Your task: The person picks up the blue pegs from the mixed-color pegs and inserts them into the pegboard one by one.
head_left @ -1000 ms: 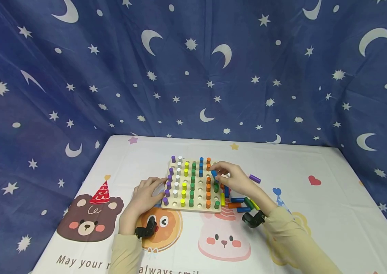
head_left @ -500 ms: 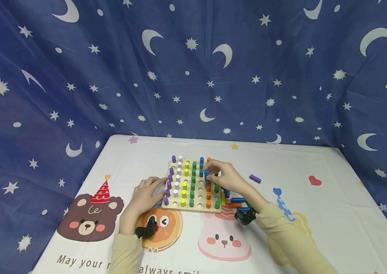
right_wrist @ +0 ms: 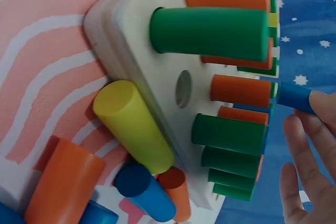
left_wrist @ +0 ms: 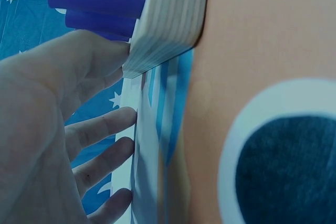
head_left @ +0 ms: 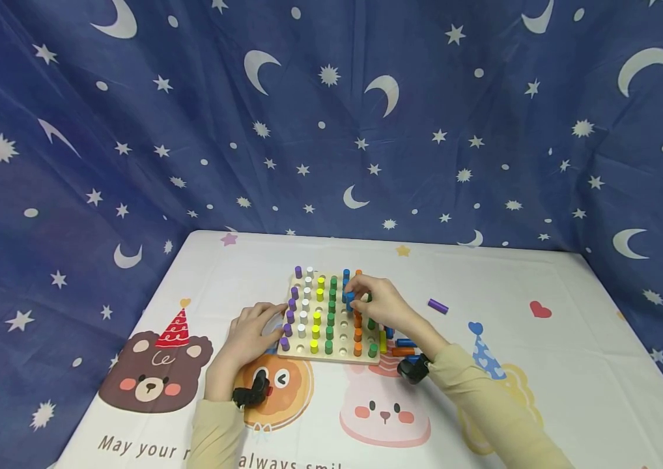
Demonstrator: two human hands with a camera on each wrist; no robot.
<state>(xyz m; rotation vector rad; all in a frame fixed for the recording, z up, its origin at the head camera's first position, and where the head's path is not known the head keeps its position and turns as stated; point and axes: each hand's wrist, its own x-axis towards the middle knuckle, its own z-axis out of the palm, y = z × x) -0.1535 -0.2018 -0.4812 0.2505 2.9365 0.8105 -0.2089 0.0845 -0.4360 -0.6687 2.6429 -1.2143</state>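
- We see the right hand [head_left: 381, 301] pinching a blue peg [head_left: 350, 301] near its top, upright over the pegboard [head_left: 337, 358], presumably leaving the lower end free; we cannot tell whether it meets a hole.
- Left hand [head_left: 248, 332], fingers relaxed, touches the pegboard's left edge; we judge it steadies.
- Loose yellow peg [right_wrist: 134, 127] lies alongside the pegboard's right edge on the worktop [head_left: 589, 365], handy, we suppose, for the right hand.

A blue cylindrical peg [head_left: 350, 301], nearly upright, is pinched by the right-hand fingers [right_wrist: 302, 148] over the pale wooden pegboard [head_left: 337, 329], which lies flat on the table [head_left: 484, 286], bearing columns of upright coloured pegs [head_left: 330, 320].
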